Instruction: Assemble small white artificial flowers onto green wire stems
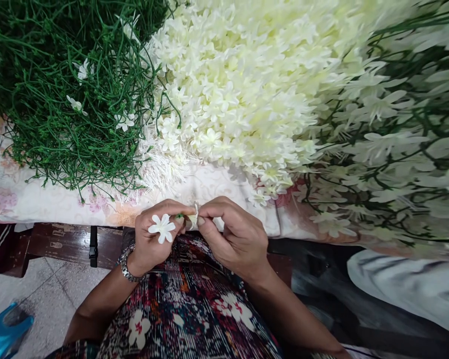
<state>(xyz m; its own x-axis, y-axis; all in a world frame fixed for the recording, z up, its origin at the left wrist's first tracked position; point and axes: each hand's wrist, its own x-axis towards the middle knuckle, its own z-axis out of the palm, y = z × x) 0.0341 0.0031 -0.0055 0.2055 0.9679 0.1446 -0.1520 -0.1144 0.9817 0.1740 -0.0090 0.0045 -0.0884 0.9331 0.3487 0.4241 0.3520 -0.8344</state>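
My left hand [147, 249] is closed in a pinch around a green artificial flower stem [179, 216], most of it hidden by the fingers. One white artificial flower [161, 228] with open petals shows against that hand. Opposite it, my right hand [243, 239] pinches a second white flower [193, 218] between thumb and forefinger, seen side-on at the stem's tip. Whether the flower is fully seated on the stem, I cannot tell. Both hands are at the table's front edge, close to my body.
Bare green stems [78, 129] are heaped at the left, with thin white pieces [160, 167] beside them. Loose white flower heads [247, 94] pile up in the middle. Flowered stems [389, 144] lie at the right. A floral cloth [213, 182] covers the table.
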